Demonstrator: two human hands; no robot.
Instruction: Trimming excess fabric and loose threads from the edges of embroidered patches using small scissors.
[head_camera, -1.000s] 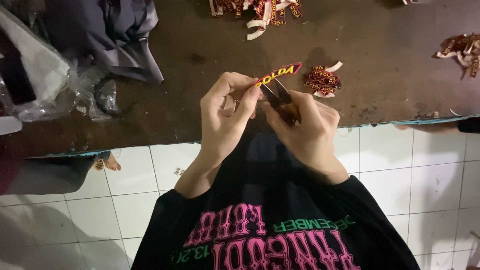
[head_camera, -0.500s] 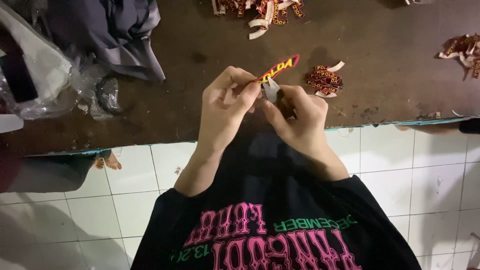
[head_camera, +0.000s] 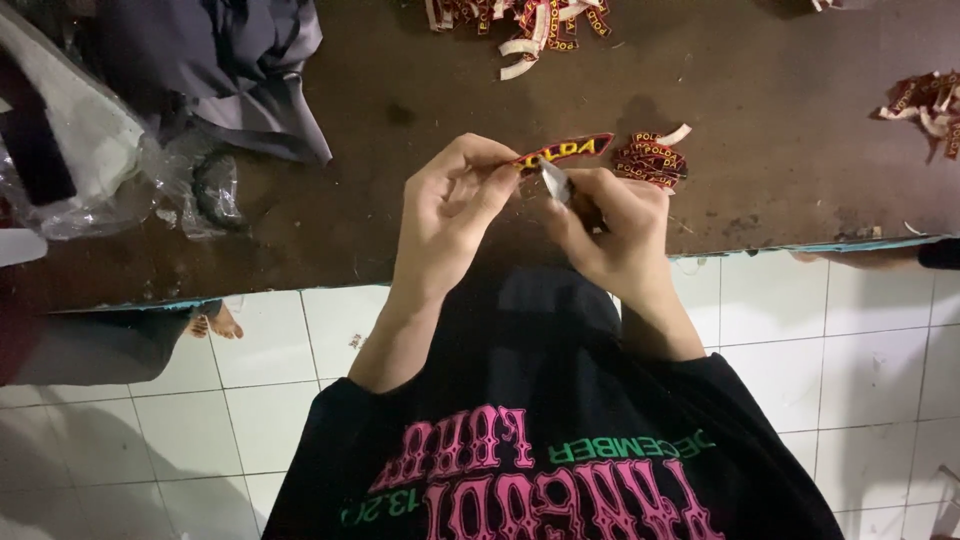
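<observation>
Plainly, the embroidered patch (head_camera: 565, 151) is a light, thin thing: a curved strip of dark cloth with a red border and yellow lettering, held up in the air just above the near edge of the brown tabletop (head_camera: 400, 130). The left hand (head_camera: 450, 215) pinches its left end, thumb and forefinger closed on the cloth. The right hand (head_camera: 615, 235) is curled shut around a small tool (head_camera: 553, 180) with a pale, whitish tip that meets the patch's lower edge; what kind of tool it is cannot be told.

By its look the patch should be soft yet slightly stiffened by the stitching, so it keeps its arc when held by one end. It seems not fragile or slippery, though the border threads could fray. The best hold seems to be a fingertip pinch on an end or on the border, leaving the edge free.

Just to the right on the tabletop lies a small pile of like patches (head_camera: 655, 158), with more heaped at the far edge (head_camera: 520, 25) and far right (head_camera: 925, 100). Dark cloth (head_camera: 220, 60) and a clear plastic bag (head_camera: 80, 190) lie to the left.
</observation>
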